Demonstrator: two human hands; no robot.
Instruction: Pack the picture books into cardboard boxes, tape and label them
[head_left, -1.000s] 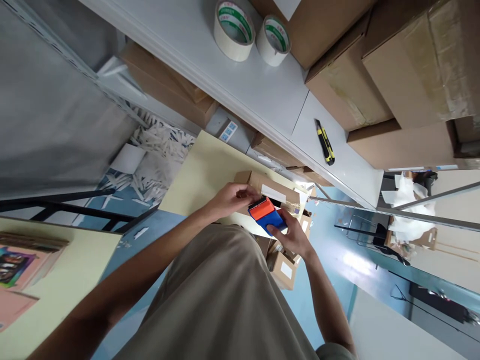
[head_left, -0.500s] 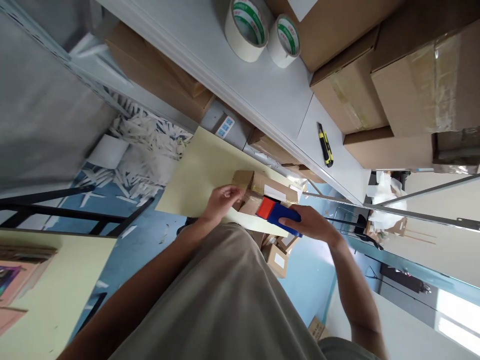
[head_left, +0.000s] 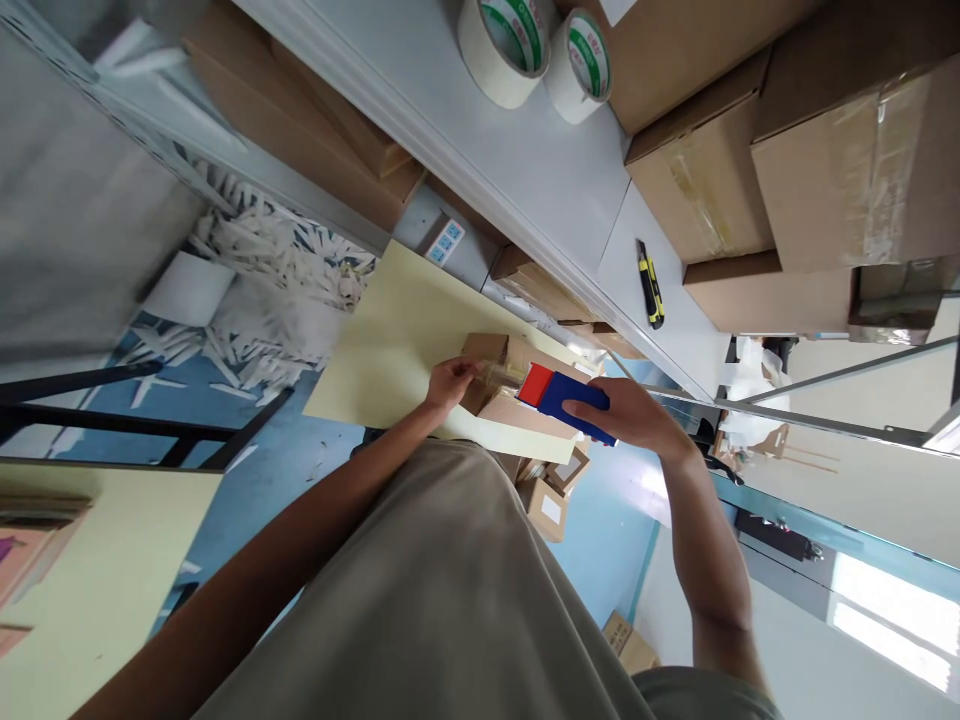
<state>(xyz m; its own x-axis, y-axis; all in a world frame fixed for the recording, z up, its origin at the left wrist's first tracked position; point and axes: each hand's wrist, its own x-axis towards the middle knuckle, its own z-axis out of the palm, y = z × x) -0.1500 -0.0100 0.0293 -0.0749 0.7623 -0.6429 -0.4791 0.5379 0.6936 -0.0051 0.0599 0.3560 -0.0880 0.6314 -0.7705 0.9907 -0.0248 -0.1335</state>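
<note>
My right hand (head_left: pixel 630 412) is wrapped round a blue and red tape dispenser (head_left: pixel 571 398), held over a small cardboard box (head_left: pixel 525 352). A strip of clear brownish tape (head_left: pixel 497 374) stretches from the dispenser's red end toward my left hand (head_left: pixel 450 384). The fingers of that hand are pinched on the strip's free end, beside the box's left end. The box lies on a pale yellow board (head_left: pixel 397 330). The dispenser covers part of the box's near side.
Two tape rolls (head_left: pixel 502 50) and a yellow-black utility knife (head_left: pixel 650 285) lie on the grey shelf (head_left: pixel 540 180), beside large cardboard boxes (head_left: pixel 705 180). A power strip (head_left: pixel 446 242) sits beyond the board. Small boxes (head_left: pixel 544 508) stand below, and white scraps (head_left: pixel 262 250) cover the floor at left.
The dispenser has moved slightly up and right, off the box. My left hand has shifted up a little, and more of the tape strip shows between the hands.
</note>
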